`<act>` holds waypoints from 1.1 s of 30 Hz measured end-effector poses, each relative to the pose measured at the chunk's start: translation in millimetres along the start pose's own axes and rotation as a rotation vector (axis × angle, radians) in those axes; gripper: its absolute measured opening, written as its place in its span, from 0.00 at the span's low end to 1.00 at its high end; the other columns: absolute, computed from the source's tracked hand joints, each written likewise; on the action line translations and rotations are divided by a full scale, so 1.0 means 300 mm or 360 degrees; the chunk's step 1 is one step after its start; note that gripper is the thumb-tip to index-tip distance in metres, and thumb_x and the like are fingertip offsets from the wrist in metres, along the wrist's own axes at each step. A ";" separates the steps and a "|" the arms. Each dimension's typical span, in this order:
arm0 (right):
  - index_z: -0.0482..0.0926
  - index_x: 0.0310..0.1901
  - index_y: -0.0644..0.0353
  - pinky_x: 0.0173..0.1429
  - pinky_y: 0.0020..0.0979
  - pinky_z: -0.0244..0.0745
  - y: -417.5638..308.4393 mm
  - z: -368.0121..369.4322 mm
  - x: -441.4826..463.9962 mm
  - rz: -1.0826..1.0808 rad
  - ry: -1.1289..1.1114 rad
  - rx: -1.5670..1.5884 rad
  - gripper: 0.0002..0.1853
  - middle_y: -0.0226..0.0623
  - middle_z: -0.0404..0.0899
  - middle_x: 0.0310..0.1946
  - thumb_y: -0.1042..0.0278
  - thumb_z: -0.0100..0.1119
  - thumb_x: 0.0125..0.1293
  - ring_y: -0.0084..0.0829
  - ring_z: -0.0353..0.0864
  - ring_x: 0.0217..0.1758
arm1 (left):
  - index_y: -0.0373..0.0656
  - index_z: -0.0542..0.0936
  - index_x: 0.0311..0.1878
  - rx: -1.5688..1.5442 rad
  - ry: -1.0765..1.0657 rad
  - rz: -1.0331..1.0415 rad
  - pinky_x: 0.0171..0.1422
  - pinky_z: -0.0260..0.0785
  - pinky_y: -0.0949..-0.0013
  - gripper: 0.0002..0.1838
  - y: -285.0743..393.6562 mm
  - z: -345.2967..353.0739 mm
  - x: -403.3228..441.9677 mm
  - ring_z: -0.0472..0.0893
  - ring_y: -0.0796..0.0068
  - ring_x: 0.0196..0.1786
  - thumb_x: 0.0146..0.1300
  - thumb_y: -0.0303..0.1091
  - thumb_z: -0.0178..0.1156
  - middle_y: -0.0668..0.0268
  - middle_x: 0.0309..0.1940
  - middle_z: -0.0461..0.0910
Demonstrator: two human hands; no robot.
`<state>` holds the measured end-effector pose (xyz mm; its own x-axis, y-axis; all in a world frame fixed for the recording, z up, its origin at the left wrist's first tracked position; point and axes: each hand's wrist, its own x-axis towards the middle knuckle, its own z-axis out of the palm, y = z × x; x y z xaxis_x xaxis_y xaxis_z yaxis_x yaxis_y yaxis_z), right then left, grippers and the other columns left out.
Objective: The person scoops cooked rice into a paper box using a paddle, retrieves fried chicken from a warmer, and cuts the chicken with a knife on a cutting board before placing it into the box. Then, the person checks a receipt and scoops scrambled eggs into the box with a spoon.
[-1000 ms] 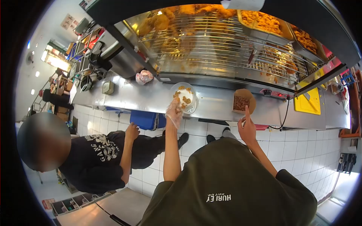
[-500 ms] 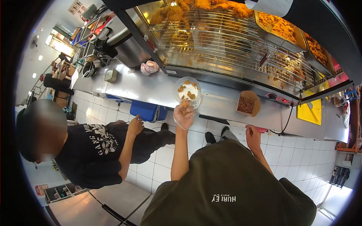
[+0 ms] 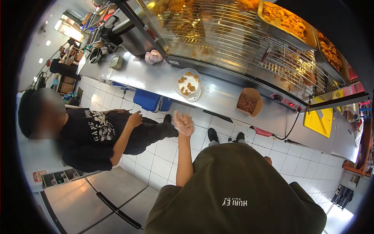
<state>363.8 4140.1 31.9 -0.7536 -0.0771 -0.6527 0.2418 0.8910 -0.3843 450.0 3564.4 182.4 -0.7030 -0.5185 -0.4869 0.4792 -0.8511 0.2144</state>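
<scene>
My left hand (image 3: 183, 123), in a clear plastic glove, hangs in front of the counter with its fingers curled in and nothing visible in them. Just beyond it, a round clear bowl (image 3: 193, 96) stands on the counter's edge, apart from the hand. Several small brown fried pieces (image 3: 189, 87) lie on the white contents of that bowl. Only a bit of my right hand (image 3: 268, 160) shows beside my dark green shirt; its fingers are hidden.
A cardboard box (image 3: 256, 102) of reddish-brown grains stands on the steel counter (image 3: 218, 93). Behind is a heated display case with trays of fried food (image 3: 284, 21). A yellow cutting board (image 3: 319, 121) lies at right. A co-worker (image 3: 93, 132) stands at left by a blue bin (image 3: 146, 100).
My left hand has pulled back from over the bowl toward my body. More fried pieces show spread in the bowl. My right hand has drawn back and is mostly hidden beside my shirt.
</scene>
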 end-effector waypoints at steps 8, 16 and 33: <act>0.84 0.40 0.62 0.36 0.37 0.82 0.054 -0.206 0.139 -0.0137 -0.0019 0.0471 0.14 0.45 0.86 0.31 0.59 0.57 0.65 0.39 0.87 0.30 | 0.51 0.61 0.14 0.0175 -0.0475 -0.0216 0.10 0.48 0.74 0.35 -0.433 0.280 -0.136 0.58 0.76 0.10 0.77 0.61 0.36 0.70 0.10 0.59; 0.80 0.44 0.62 0.24 0.33 0.79 0.230 -0.383 0.153 0.0142 -0.0084 0.0776 0.13 0.43 0.84 0.26 0.61 0.56 0.67 0.32 0.84 0.23 | 0.47 0.69 0.23 0.0359 -0.0212 -0.0606 0.22 0.67 0.75 0.26 -0.989 0.661 -0.205 0.66 0.77 0.19 0.77 0.53 0.46 0.70 0.18 0.65; 0.85 0.42 0.63 0.53 0.39 0.79 0.608 -0.327 0.239 -0.0304 -0.0156 -0.0184 0.14 0.46 0.87 0.39 0.64 0.55 0.63 0.42 0.86 0.48 | 0.48 0.84 0.53 0.2559 -0.0891 0.3062 0.73 0.61 0.45 0.14 -1.005 1.479 0.049 0.80 0.51 0.57 0.67 0.38 0.58 0.55 0.59 0.79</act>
<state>293.9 4341.2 -21.0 -0.7146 -0.2870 -0.6379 0.0248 0.9010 -0.4331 61.8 3776.7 486.3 -0.3573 -0.1503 0.9218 0.0804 0.9784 0.1906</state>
